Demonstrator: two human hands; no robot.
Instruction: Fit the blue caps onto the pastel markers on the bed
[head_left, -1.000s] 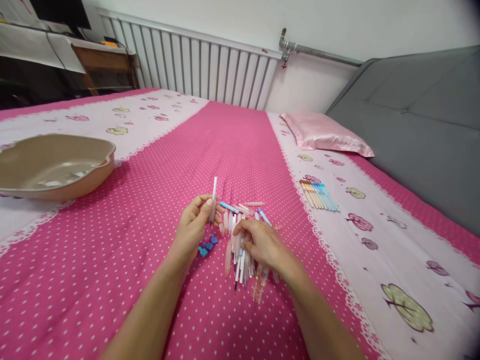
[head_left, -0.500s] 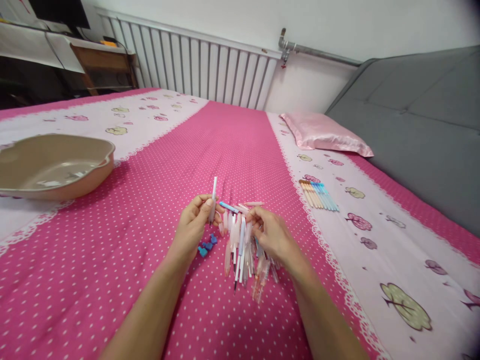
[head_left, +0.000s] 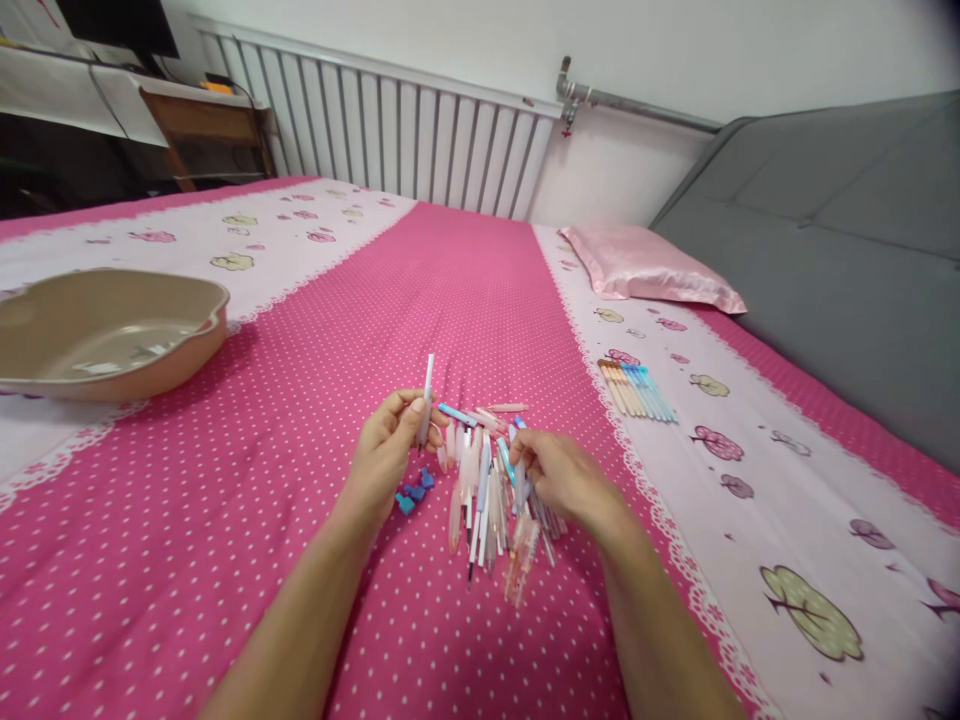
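A pink bedspread [head_left: 465, 270], running out of view, lies under the pen pile [head_left: 482, 480]. Far right of the pile, the grey headboard [head_left: 832, 220] is cropped; far left, so is a beige basin [head_left: 184, 365], its pale contents unclear. Left of the pile, the left hand [head_left: 386, 435] pinches a white pen [head_left: 429, 375] its fingers partly cover. The right hand [head_left: 562, 475] touches the pile's right side; whether its bunched fingertips clamp anything, I cannot tell. Blue pieces [head_left: 415, 492] lie just left.
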